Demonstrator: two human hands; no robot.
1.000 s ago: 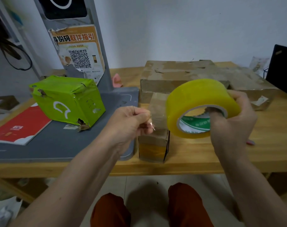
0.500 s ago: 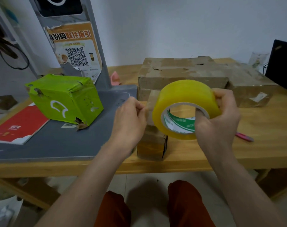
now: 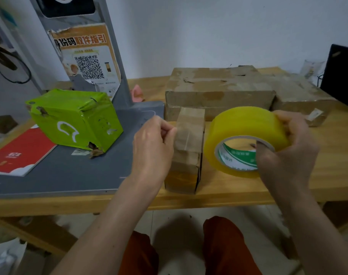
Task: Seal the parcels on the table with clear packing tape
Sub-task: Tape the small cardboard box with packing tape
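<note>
Tape roll [image 3: 246, 133] gripped in right hand [image 3: 286, 155] (thumb through core) — left hand [image 3: 153, 147] pinching, what unclear, beside small parcel [image 3: 187, 149] — wooden table [image 3: 328, 171], white wall.

Dim, soft indoor light; slight blur, wide-angle bending at edges.

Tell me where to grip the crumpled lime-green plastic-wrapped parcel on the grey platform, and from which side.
Grip the lime-green plastic-wrapped parcel across its two opposite side faces, coming down from above with the left hand, which is nearer. It is boxy and sits tilted on the grey platform, so flat sides give firmer purchase than the loose, torn wrap at its corners. The right hand holds the yellow tape roll.
</note>
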